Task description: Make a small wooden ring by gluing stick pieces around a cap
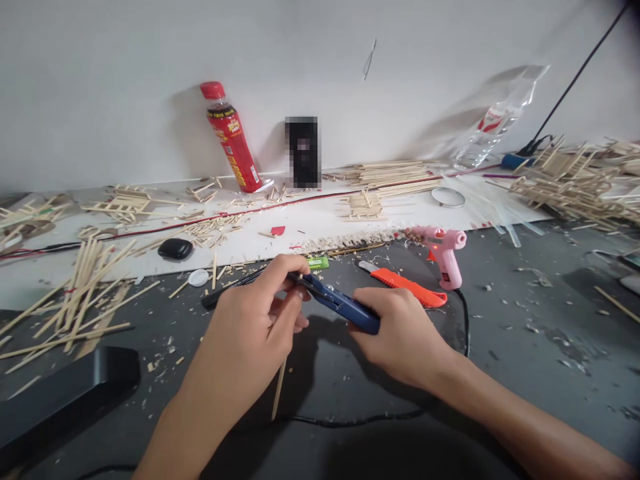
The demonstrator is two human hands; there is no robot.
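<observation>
My right hand (395,327) is wrapped round a dark blue-handled tool (340,300), whose exact kind I cannot make out. The tool slants up and left toward my left hand (255,320). There my thumb and forefinger are pinched together at the tool's front end, and whatever lies between them is hidden. Below these fingers shows a thin wooden stick (279,393); whether it is held or lies on the table is unclear. Just beyond the tool lies an orange utility knife (407,287) with its blade out, and a pink glue gun (443,250) stands behind it.
Wooden sticks (85,293) lie in a loose heap at left, near a black box-like object (75,400). A black mouse (175,249), a red bottle (233,140) and a stick panel (363,205) are farther back. A black cable (355,422) crosses the front; more stick structures (575,180) are at right.
</observation>
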